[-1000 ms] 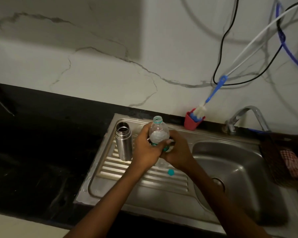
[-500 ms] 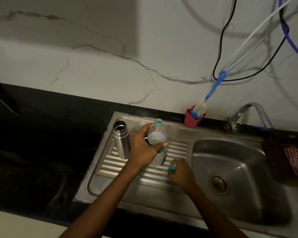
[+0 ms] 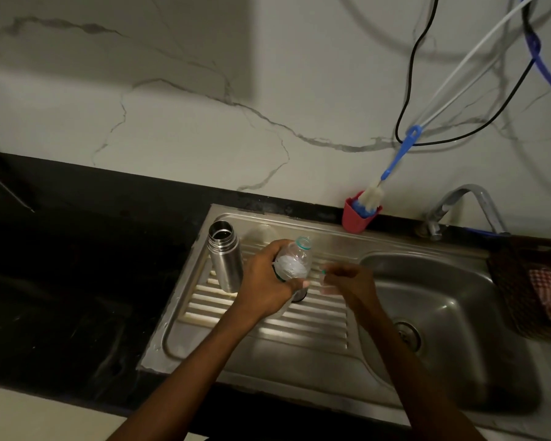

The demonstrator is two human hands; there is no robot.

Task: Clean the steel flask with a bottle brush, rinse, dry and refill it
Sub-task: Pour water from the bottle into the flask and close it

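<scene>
The left hand grips one uncapped plastic bottle over the drainboard. The right hand, blurred, has risen from where it set the cap; whether it holds anything I cannot tell. Bottle open, refilling looks next. One open flask stands just left; one brush sits in one red cup.

The flask stands upright at the drainboard's back left corner. The plastic bottle is just to its right. The basin lies right of the drainboard, and the brush sits in a cup at the sink's back edge.
</scene>
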